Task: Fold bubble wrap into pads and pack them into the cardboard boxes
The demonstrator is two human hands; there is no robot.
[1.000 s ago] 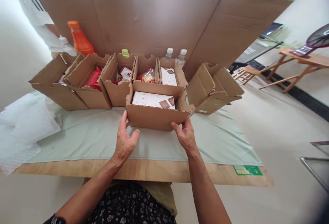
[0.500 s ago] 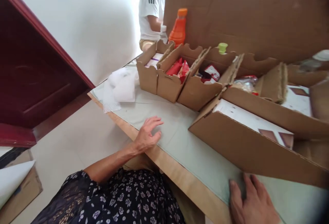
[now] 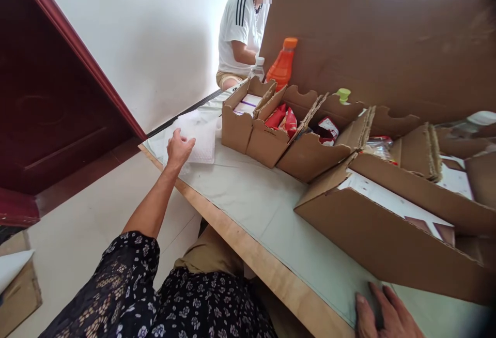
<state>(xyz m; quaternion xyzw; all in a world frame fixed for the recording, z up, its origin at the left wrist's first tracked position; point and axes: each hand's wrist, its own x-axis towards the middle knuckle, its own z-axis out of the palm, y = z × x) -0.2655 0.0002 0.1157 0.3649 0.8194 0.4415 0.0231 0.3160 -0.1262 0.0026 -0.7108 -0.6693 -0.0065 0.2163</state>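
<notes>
Left hand point(image 3: 179, 148): arm stretched fully out toward 11 o'clock, palm down, fingers lightly curled onto the near edge of the white padded sheets point(image 3: 200, 135); contact is confirmed, but whether the fingers actually pinch the material cannot be told. The sheets are thin, soft-looking and dimpled, lying in a loose pile at the far left end of the table, at 10 o'clock from the boxes. Right hand point(image 3: 387, 317): partly cut off at 5 o'clock of the view, released and flat, fingers spread on the pale green cloth point(image 3: 251, 196), just beside the front wall of the nearest cardboard box point(image 3: 380, 250). That box is corrugated, brown and open-topped, with a flat white carton point(image 3: 387, 201) inside. The cloth is smooth and covers a table with a light plywood edge point(image 3: 248, 255). At 12 o'clock from the cloth's middle stands a row of smaller open corrugated boxes point(image 3: 267, 144), touching side by side, one holding red packets point(image 3: 281, 117). Behind them stand an orange bottle point(image 3: 282, 64) and a large upright cardboard sheet point(image 3: 368, 33). At 12 o'clock of the view sits another person in a white shirt point(image 3: 240, 22). A dark red door point(image 3: 46, 95) fills 9 o'clock.
</notes>
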